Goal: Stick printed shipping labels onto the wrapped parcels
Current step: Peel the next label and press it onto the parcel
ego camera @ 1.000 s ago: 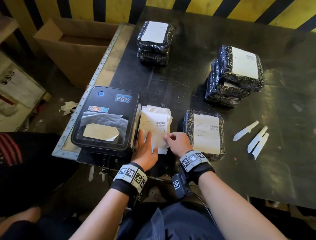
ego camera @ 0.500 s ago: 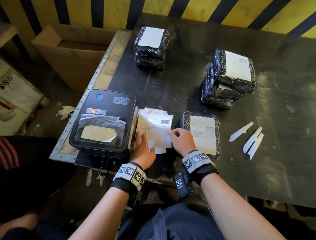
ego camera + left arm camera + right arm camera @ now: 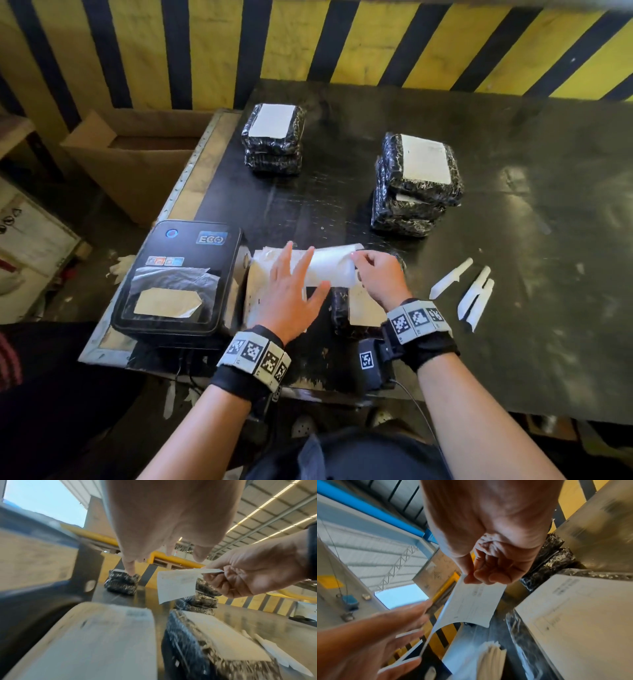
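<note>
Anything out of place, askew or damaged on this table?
Mostly tidy. Three white backing strips lie loose on the table right of the hands, and the right-hand parcel stack sits crooked, its top parcel skewed over the ones below. No damage shows.

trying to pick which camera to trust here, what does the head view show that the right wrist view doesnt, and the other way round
Only the head view shows the label printer, the cardboard box, the two parcel piles at the back and the white strips on the table.

Only the right wrist view shows the print on the lifted label and the right hand pinching its corner.

Both show that label, the open left hand, the label stack and the near labelled parcel.
</note>
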The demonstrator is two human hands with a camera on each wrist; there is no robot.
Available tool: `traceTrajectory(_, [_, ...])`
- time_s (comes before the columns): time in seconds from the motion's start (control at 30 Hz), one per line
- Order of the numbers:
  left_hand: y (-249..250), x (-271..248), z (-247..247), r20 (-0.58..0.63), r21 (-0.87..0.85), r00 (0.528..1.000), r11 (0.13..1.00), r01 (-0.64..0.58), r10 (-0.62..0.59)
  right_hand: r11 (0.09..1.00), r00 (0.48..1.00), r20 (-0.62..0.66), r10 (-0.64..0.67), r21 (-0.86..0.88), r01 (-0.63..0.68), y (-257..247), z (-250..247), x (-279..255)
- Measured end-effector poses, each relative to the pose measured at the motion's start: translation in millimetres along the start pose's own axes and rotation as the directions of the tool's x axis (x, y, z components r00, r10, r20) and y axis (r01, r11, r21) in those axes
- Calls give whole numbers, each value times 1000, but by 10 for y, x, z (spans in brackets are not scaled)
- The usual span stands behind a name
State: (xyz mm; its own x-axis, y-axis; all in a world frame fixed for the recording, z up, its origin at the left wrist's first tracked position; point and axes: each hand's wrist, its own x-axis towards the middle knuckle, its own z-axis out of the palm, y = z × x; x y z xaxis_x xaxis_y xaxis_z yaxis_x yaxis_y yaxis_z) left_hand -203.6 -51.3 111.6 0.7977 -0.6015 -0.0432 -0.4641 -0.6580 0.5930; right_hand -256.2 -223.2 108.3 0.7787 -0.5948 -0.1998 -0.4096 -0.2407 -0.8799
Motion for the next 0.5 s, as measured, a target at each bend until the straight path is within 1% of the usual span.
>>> traceTrajectory(0.07, [193,86,-17,41,36,993,993,-111,110,993,999,9,49,105,-50,-61,-110,11])
traceTrajectory(0.1, [274,131,-15,50,31,988,988,-149,147,985,997,14,73,158,-74,-87,-161,13])
traceTrajectory(0.17, [414,205,-8,57,-35,981,982,-186,188,959,994,17,110,261,-110,-92,-254,26])
traceTrajectory(0.23, [539,243,4,80,-116,979,977,-177,187,931,993,17,115,346,-114,-113,-361,15])
traceTrajectory(0.37, [767,277,56,113,-189,977,969,-158,181,866,992,33,121,485,-122,-132,-595,-20])
traceTrajectory(0.5, [891,379,148,127,-236,979,964,-125,158,766,988,136,79,626,-148,-64,-769,-44])
